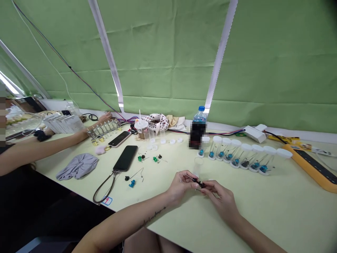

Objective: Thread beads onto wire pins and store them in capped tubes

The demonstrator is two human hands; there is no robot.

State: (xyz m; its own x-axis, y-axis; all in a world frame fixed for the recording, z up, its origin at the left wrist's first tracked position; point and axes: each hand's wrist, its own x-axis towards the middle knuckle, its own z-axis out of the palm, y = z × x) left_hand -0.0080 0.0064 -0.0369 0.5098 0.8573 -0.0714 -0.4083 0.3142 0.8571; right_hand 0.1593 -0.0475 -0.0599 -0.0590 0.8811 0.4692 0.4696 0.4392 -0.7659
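Your left hand (183,186) and right hand (221,196) close their fingertips on a small black part with thin metal wire (200,184), lying crosswise between both; just beyond, a clear plastic cylinder (197,169) stands on the pale desk (273,196).

Left hand (180,188) pinched, aimed two o'clock | right hand (222,197) pinched, aimed ten o'clock | fingertips (206,190) near, perhaps touching

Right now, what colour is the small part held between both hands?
Black; the small part shows best in the head view.
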